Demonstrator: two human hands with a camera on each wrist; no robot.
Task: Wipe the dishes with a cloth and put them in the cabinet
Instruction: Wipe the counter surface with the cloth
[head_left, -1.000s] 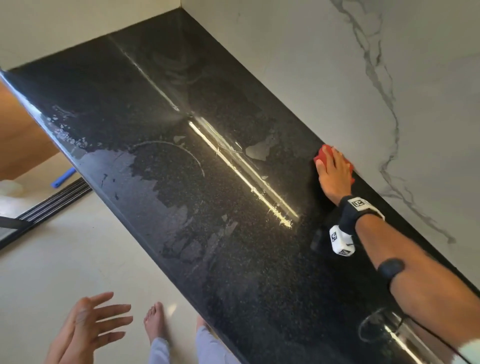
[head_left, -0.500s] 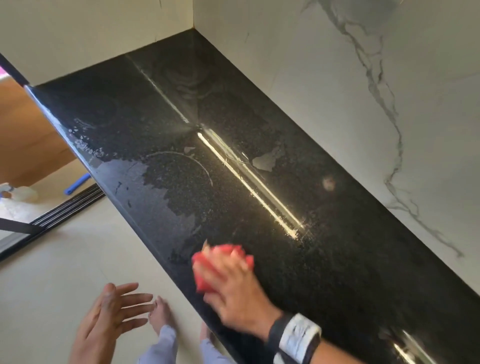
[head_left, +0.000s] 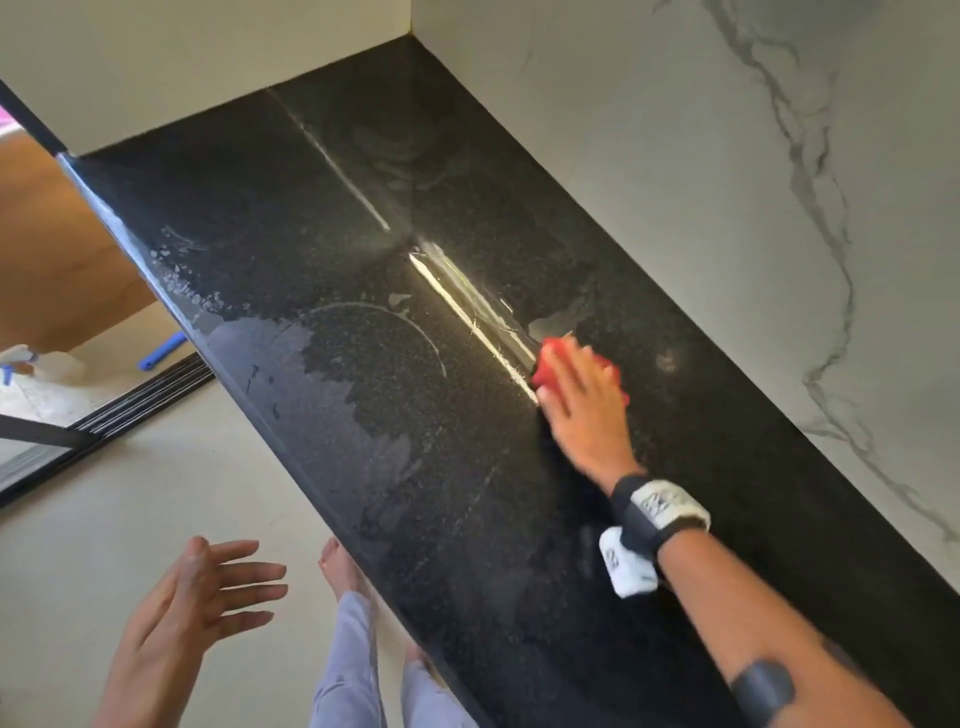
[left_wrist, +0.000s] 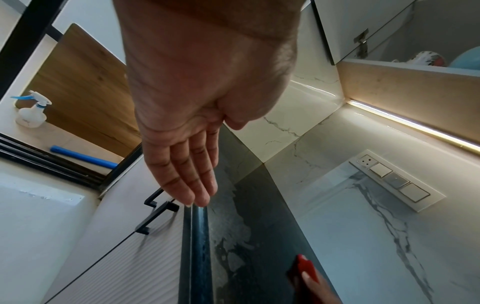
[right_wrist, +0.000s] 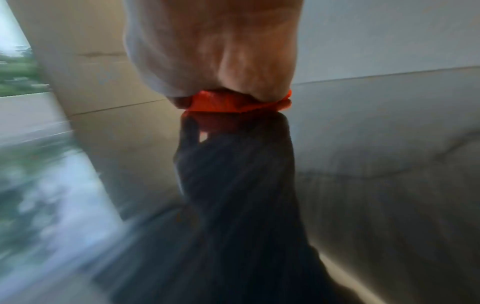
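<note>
since half a second ago the right hand and the red cloth under it have swept from the counter's front edge, near 6 o'clock, up to mid-counter toward 3 o'clock, at the end of the bright light streak.

black speckled counter runs from the 12 o'clock corner down to 5 o'clock, with white veined marble wall along its 3 o'clock side. pale floor fills the 8 o'clock area. a wet patch with a ring mark spreads on the counter near centre, toward 9 o'clock. in the left wrist view a ribbed cabinet front with black handles sits under the counter edge, a switch plate is on the wall at 3 o'clock, a lit strip runs under an upper cabinet, and a spray bottle and blue tube lie at 9 o'clock.

right hand lies flat, fingers extended, pressing the cloth onto the counter; its wrist view is blurred. left hand hangs over the floor at 7 o'clock, fingers spread, holding nothing. bare feet stand by the counter edge.
</note>
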